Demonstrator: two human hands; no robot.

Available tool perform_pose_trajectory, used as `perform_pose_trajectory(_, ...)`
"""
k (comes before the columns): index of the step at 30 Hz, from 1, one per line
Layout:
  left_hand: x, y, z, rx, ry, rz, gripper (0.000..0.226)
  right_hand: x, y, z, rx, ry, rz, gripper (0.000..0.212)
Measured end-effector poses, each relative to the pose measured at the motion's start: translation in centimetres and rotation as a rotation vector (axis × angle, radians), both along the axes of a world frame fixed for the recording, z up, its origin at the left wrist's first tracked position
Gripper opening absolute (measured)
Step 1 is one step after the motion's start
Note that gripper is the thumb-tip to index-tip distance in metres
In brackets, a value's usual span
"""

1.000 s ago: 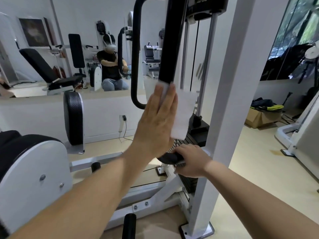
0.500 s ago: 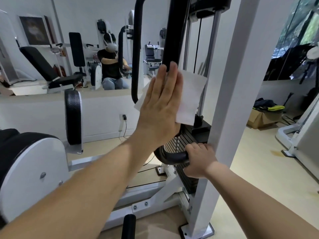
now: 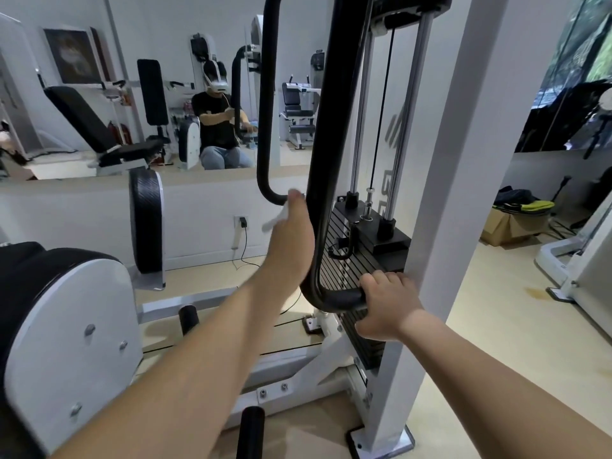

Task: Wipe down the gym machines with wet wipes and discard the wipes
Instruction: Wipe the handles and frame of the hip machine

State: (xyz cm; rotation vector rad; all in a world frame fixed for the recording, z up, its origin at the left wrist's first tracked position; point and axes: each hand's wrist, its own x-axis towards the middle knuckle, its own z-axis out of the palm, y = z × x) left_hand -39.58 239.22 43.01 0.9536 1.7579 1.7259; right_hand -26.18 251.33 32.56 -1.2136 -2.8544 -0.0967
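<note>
Left fingers straight and together, white wipe against their far side; right fingers curled round black handle.

Behind bar, weight stack; left hand left of bar; right hand at base.

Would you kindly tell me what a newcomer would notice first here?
Two bare arms reach in from below: the left hand holds a white wipe at the bend of the thin black bar, centre frame, while the right hand grips the thick handle just lower right. Behind them sits the weight stack, and the mirror at upper left shows the person seated.
</note>
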Motion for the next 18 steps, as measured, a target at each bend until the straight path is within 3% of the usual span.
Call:
perform_pose_trajectory(2, -1.2, 0.8, 1.8, -0.004, -0.033, 0.063, 0.075, 0.1, 0.0, 0.1, -0.005, 0.000, -0.001, 0.050)
perform_pose_trajectory(4, -1.9, 1.1, 0.0, -0.013, -0.059, 0.150, 0.060, 0.1, 0.0, 0.1, -0.026, -0.003, -0.002, 0.049)
perform_pose_trajectory(6, -2.8, 1.8, -4.0, -0.162, -0.183, 0.202, 0.040, 0.1, 0.0, 0.1, -0.027, -0.002, 0.003, 0.049)
perform_pose_trajectory(8, -3.6, 1.9, -7.4, -0.353, -0.422, 0.131, 0.028, 0.1, 0.1, 0.0, -0.008, -0.001, 0.011, 0.049)
perform_pose_trajectory(11, -3.0, 1.3, -8.7, -0.214, -0.426, -0.013, 0.029, 0.1, 0.2, 0.0, -0.004, -0.004, 0.010, 0.050)
perform_pose_trajectory(14, -1.7, -0.1, -6.0, -0.038, -0.438, -0.051, 0.055, 0.1, 0.1, 0.1, -0.009, -0.009, 0.013, 0.051)
perform_pose_trajectory(18, -1.5, 0.8, 2.0, 0.084, -0.199, -0.098, 0.057, 0.1, 0.1, 0.1, -0.014, -0.004, 0.007, 0.053)
